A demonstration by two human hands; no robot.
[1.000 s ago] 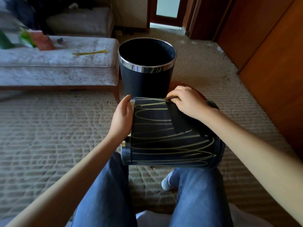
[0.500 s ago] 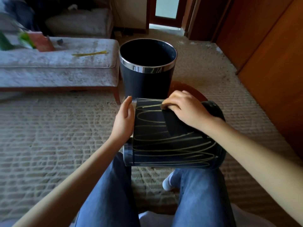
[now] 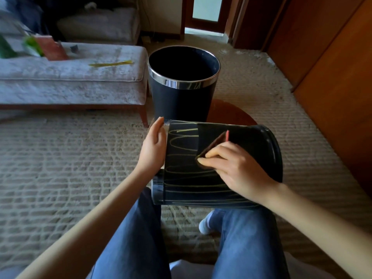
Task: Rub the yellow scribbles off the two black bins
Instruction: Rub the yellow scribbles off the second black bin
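A black bin [image 3: 181, 178] covered in yellow scribbles lies on its side across my knees, its open end to the left. My left hand [image 3: 153, 148] rests flat against that rim end, steadying it. My right hand [image 3: 231, 168] presses a dark cloth [image 3: 213, 141] with a reddish edge onto the bin's upper side; a strip under the cloth's path shows bare black. A second black bin [image 3: 181, 97] with a chrome rim stands upright on the carpet just beyond, with no scribbles showing on the side facing me.
A grey upholstered bench [image 3: 70, 81] stands at the left with a yellow marker [image 3: 110, 63] and other items on it. Wooden cabinet doors [image 3: 332, 77] run along the right. A round wooden surface [image 3: 227, 113] shows behind the lying bin. Beige carpet covers the floor.
My right hand has dragged the cloth from the bin's far top edge down toward me, leaving a wiped black strip. My left hand has stayed on the rim end.
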